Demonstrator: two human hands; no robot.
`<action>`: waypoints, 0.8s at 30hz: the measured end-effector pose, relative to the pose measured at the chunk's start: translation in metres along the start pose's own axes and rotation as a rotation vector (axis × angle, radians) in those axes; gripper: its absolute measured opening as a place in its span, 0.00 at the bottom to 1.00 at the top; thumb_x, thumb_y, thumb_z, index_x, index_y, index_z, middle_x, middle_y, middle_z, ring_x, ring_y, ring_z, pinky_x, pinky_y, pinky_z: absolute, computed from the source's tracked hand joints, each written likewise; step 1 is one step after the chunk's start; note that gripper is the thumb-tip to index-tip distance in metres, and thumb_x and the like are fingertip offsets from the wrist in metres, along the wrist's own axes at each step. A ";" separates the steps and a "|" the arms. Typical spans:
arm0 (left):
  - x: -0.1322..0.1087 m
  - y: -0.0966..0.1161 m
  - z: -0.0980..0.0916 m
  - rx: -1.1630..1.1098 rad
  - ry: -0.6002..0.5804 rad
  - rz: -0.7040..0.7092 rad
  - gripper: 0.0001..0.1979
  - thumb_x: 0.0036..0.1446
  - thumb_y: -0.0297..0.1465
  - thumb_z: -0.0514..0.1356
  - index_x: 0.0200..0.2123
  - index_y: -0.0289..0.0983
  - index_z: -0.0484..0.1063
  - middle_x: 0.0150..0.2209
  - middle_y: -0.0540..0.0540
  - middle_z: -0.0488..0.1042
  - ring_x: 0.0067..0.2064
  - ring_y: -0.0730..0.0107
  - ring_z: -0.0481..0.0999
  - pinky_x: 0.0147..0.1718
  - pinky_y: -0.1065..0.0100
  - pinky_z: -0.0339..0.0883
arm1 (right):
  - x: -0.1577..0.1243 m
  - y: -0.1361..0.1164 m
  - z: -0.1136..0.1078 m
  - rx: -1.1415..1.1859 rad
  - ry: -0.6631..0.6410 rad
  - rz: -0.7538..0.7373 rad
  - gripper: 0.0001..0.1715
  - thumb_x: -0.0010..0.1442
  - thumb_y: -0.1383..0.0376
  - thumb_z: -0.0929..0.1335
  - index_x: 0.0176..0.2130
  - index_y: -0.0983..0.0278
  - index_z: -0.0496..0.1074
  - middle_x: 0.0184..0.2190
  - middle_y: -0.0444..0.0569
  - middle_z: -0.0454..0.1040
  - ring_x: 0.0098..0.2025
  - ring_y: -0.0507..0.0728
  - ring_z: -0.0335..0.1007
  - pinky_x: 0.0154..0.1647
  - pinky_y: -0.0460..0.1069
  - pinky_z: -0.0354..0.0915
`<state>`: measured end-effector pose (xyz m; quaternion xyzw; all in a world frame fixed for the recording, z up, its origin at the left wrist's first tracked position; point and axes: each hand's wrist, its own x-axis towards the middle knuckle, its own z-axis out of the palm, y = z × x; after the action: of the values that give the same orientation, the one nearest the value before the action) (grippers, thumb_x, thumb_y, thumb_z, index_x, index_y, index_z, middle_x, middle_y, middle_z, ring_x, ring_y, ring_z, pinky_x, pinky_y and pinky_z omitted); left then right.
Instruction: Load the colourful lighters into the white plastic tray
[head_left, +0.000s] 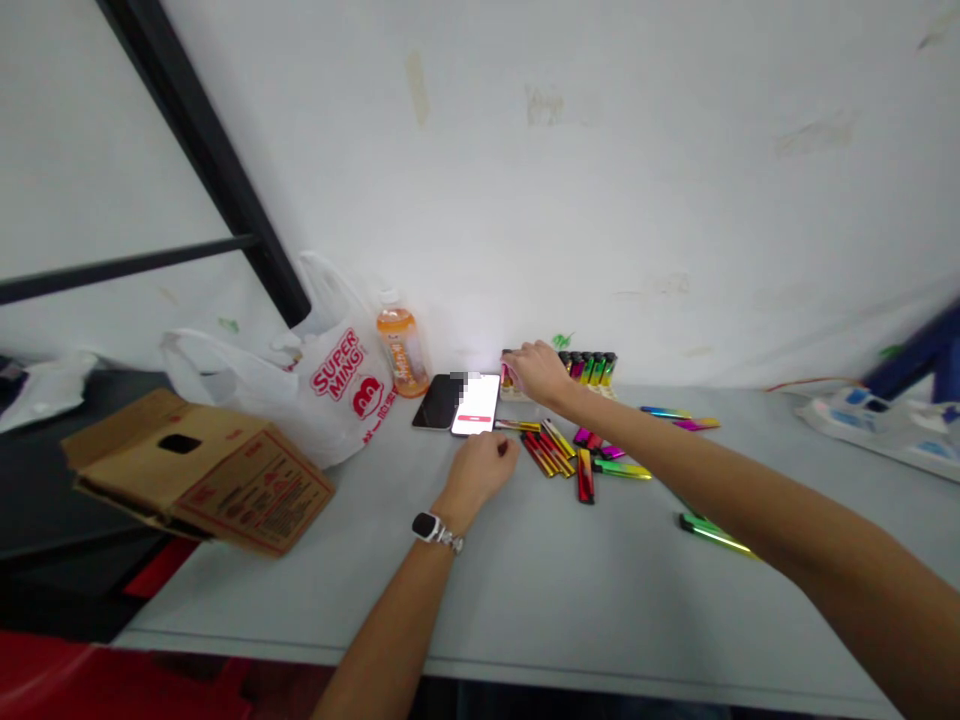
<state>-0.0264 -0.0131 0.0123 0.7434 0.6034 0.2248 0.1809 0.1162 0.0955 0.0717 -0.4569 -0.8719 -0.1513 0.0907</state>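
Note:
My right hand (538, 371) reaches to the left end of a row of upright lighters (598, 368) that stands by the wall in a pale holder. Its fingers are pinched around a lighter (507, 368), mostly hidden by the hand. My left hand (484, 467), with a watch at the wrist, rests curled just in front of the phones; what its fingers hold, if anything, is hidden. Loose shiny lighters lie to its right, among them a red and gold one (585, 476) and a green and yellow one (622, 469).
A lit phone (477, 404) lies beside a dark phone (436, 402). Behind them stands an orange drink bottle (403, 345). A white plastic bag (337, 400) and an open cardboard box (232, 480) sit left. A white power strip (877, 430) lies far right; more lighters (716, 533) lie under my right arm.

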 end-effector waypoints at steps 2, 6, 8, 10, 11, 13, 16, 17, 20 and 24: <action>-0.001 -0.001 -0.002 0.015 -0.006 -0.014 0.16 0.59 0.33 0.53 0.23 0.35 0.75 0.22 0.45 0.73 0.24 0.69 0.65 0.27 0.68 0.49 | -0.010 -0.002 0.002 0.020 0.030 -0.013 0.17 0.65 0.70 0.61 0.49 0.69 0.73 0.48 0.61 0.76 0.49 0.65 0.68 0.48 0.55 0.57; -0.001 0.000 -0.004 0.020 -0.013 -0.023 0.16 0.58 0.33 0.53 0.22 0.36 0.75 0.22 0.45 0.72 0.24 0.69 0.65 0.27 0.68 0.49 | -0.031 -0.010 0.003 0.098 0.098 -0.032 0.18 0.62 0.68 0.63 0.51 0.68 0.72 0.54 0.61 0.69 0.54 0.65 0.61 0.51 0.55 0.57; 0.000 -0.001 -0.004 0.011 -0.013 -0.025 0.16 0.57 0.33 0.53 0.22 0.35 0.75 0.21 0.45 0.71 0.24 0.69 0.64 0.27 0.68 0.48 | -0.040 -0.015 0.004 0.165 0.036 -0.034 0.15 0.59 0.65 0.66 0.45 0.67 0.75 0.50 0.60 0.70 0.51 0.64 0.62 0.50 0.55 0.58; 0.001 -0.001 -0.003 -0.001 -0.012 -0.025 0.16 0.57 0.33 0.53 0.21 0.35 0.74 0.20 0.46 0.71 0.23 0.70 0.63 0.26 0.68 0.48 | -0.044 -0.019 0.006 0.218 -0.065 -0.036 0.14 0.56 0.61 0.69 0.41 0.65 0.76 0.45 0.57 0.72 0.49 0.64 0.64 0.49 0.54 0.60; 0.001 -0.002 -0.003 -0.004 -0.011 -0.024 0.16 0.57 0.33 0.53 0.21 0.35 0.74 0.20 0.46 0.70 0.23 0.71 0.62 0.26 0.69 0.48 | -0.044 -0.019 0.007 0.229 -0.116 -0.036 0.14 0.55 0.59 0.70 0.39 0.64 0.77 0.43 0.57 0.73 0.48 0.64 0.65 0.48 0.54 0.60; 0.002 -0.003 -0.002 -0.008 -0.006 -0.023 0.16 0.57 0.33 0.53 0.21 0.35 0.74 0.20 0.46 0.70 0.23 0.71 0.62 0.26 0.69 0.48 | -0.041 -0.019 0.009 0.222 -0.201 -0.024 0.13 0.53 0.58 0.70 0.36 0.64 0.79 0.41 0.56 0.76 0.48 0.64 0.67 0.47 0.54 0.61; 0.002 -0.004 -0.002 -0.016 0.006 -0.028 0.16 0.57 0.34 0.53 0.21 0.36 0.73 0.20 0.46 0.70 0.24 0.70 0.63 0.27 0.69 0.48 | -0.034 -0.014 0.011 0.212 -0.292 0.019 0.12 0.52 0.58 0.71 0.33 0.63 0.80 0.37 0.56 0.79 0.45 0.64 0.71 0.46 0.53 0.62; 0.003 -0.004 -0.002 -0.020 0.010 -0.028 0.16 0.57 0.34 0.53 0.20 0.36 0.73 0.20 0.46 0.70 0.24 0.70 0.64 0.27 0.69 0.48 | -0.032 -0.012 0.011 0.218 -0.305 0.032 0.12 0.51 0.58 0.72 0.33 0.63 0.81 0.35 0.55 0.79 0.44 0.63 0.72 0.45 0.52 0.62; 0.003 -0.005 -0.001 -0.032 0.016 -0.030 0.16 0.57 0.34 0.53 0.20 0.36 0.72 0.20 0.46 0.69 0.24 0.70 0.64 0.27 0.68 0.47 | -0.032 -0.006 0.008 0.246 -0.300 0.055 0.12 0.50 0.58 0.73 0.33 0.63 0.81 0.32 0.53 0.80 0.39 0.62 0.74 0.43 0.52 0.62; 0.005 -0.006 0.000 -0.064 0.046 -0.018 0.17 0.58 0.35 0.54 0.20 0.36 0.70 0.19 0.48 0.68 0.23 0.72 0.63 0.26 0.69 0.48 | -0.040 0.005 0.001 0.314 -0.213 0.097 0.11 0.50 0.59 0.72 0.34 0.63 0.80 0.33 0.50 0.80 0.38 0.59 0.74 0.42 0.50 0.62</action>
<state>-0.0308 -0.0073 0.0100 0.7263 0.6067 0.2594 0.1926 0.1430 0.0680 0.0595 -0.4920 -0.8664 0.0402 0.0750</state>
